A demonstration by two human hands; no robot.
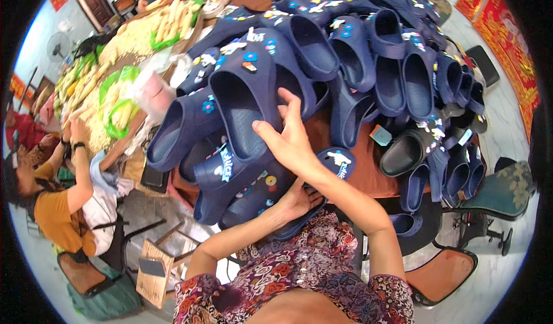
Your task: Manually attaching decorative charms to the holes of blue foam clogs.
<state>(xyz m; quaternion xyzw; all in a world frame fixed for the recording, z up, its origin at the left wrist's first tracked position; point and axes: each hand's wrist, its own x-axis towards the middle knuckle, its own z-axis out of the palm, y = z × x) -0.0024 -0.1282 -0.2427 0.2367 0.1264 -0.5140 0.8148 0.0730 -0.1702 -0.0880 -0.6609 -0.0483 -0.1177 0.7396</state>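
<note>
Navy foam clogs with small colourful charms lie heaped in front of me. My left hand (302,202) is low and close to my body, its fingers curled round a navy clog (296,225) that my forearms partly cover. A rounded navy clog part with a white and blue charm (337,161) shows beyond my right forearm; whether it belongs to the held clog I cannot tell. My right hand (286,136) is over the heap with thumb and fingers apart, beside the opening of a large navy clog (242,108). Whether it touches that clog is unclear.
A black clog (403,153) lies at the right of the brown-covered table (368,180). On the left, a person in a mustard top (60,211) works at a pile of pale yellow pieces (124,47). Chairs (440,275) and a wooden stool (152,272) stand nearby.
</note>
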